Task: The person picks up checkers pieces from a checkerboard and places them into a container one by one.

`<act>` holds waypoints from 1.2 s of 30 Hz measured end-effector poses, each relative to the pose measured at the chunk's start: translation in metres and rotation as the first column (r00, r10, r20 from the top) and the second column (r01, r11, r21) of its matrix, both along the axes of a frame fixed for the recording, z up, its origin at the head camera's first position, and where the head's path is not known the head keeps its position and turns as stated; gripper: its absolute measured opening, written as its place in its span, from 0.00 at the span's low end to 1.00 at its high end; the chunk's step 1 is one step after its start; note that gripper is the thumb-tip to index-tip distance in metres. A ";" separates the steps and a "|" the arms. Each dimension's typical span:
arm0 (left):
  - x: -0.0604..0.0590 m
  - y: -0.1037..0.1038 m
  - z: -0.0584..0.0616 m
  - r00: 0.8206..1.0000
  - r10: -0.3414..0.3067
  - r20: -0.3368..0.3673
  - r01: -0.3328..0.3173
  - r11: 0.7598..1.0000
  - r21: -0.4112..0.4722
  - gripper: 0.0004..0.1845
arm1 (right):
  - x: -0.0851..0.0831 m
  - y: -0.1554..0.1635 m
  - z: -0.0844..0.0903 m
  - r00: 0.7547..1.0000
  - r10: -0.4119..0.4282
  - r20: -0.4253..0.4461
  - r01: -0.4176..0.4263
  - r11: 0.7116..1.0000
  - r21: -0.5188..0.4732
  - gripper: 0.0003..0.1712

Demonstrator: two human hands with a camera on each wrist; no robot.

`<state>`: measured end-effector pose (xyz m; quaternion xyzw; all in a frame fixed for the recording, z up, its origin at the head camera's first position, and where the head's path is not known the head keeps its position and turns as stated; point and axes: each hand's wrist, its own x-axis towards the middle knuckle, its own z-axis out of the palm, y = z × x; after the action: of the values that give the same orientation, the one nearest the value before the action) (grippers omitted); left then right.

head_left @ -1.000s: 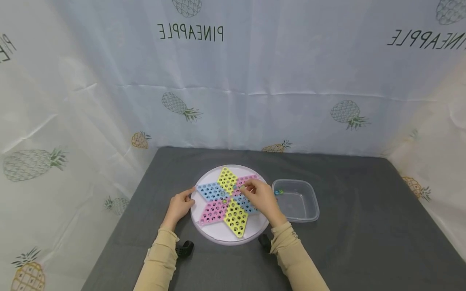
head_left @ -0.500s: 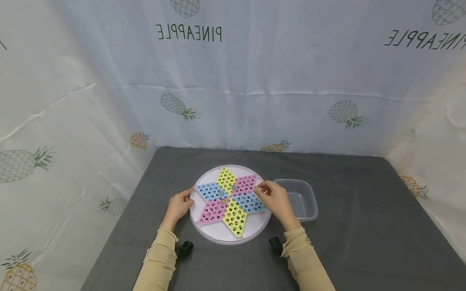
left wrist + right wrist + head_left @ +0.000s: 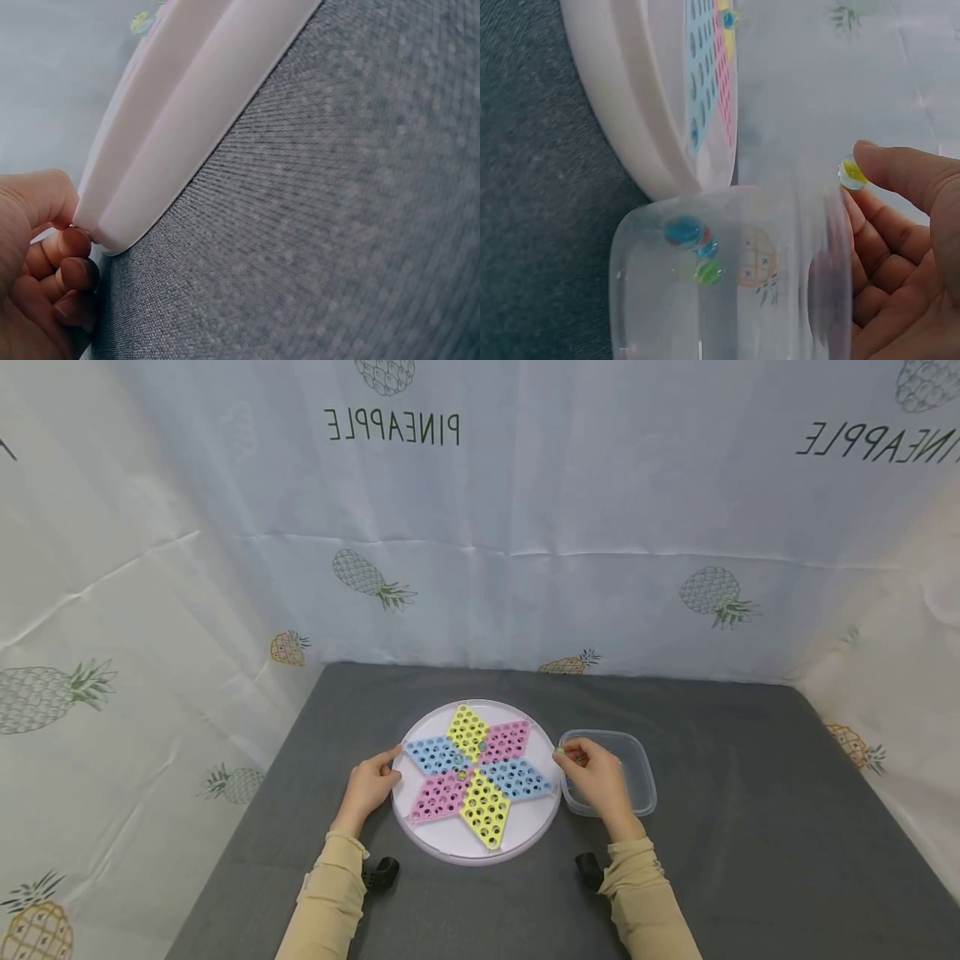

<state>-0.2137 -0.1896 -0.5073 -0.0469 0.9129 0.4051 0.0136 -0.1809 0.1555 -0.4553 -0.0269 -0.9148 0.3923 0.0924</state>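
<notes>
From the head view, the right hand [image 3: 597, 777] hovers over the near-left corner of the clear plastic container [image 3: 637, 772], fingers curled in a narrow pinch. The marble itself is too small to make out here. The left hand [image 3: 369, 785] holds the left rim of the round Chinese checkers board [image 3: 450, 847], thumb on top. If that steadying hand jolts the board, the few marbles sitting near the star's centre [image 3: 459, 762] could roll out of their holes. Grey cloth table [image 3: 750, 860] and a pineapple-print curtain [image 3: 525, 527] surround everything.

In the left wrist view, the curled fingers [image 3: 67, 274] tuck under the board's white edge [image 3: 172, 150], thumb above; the grip looks light, so the board could slide on the cloth.

In the right wrist view, a yellow-streaked glass marble [image 3: 852, 172] sits pinched at the fingertips [image 3: 885, 161], above the container's rim [image 3: 840, 247]. Released from there, it might strike the rim or bounce off the marbles already inside [image 3: 694, 244] and escape onto the table. The board's edge stands just beside the container.
</notes>
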 end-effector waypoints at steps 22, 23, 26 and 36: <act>0.001 0.001 0.000 1.000 0.004 -0.018 -0.004 1.000 -0.006 0.26 | -0.012 0.028 -0.014 0.991 0.021 0.129 -0.036 0.993 0.111 0.17; 0.001 0.001 0.000 1.000 0.004 -0.019 -0.004 1.000 -0.008 0.26 | -0.012 0.029 -0.014 0.991 0.025 0.133 -0.040 0.993 0.114 0.17; 0.001 0.001 0.000 1.000 0.003 -0.020 -0.003 1.000 -0.008 0.26 | -0.015 0.028 -0.014 0.988 0.033 0.148 -0.051 0.992 0.116 0.17; 0.001 0.001 0.001 1.000 0.007 -0.024 -0.007 1.000 0.001 0.26 | -0.018 0.028 -0.017 0.988 0.049 0.147 -0.067 0.990 0.124 0.16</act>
<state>-0.2125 -0.1884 -0.5066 -0.0453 0.9127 0.4060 0.0012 -0.1993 0.1832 -0.4724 -0.0223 -0.9429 0.3319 0.0163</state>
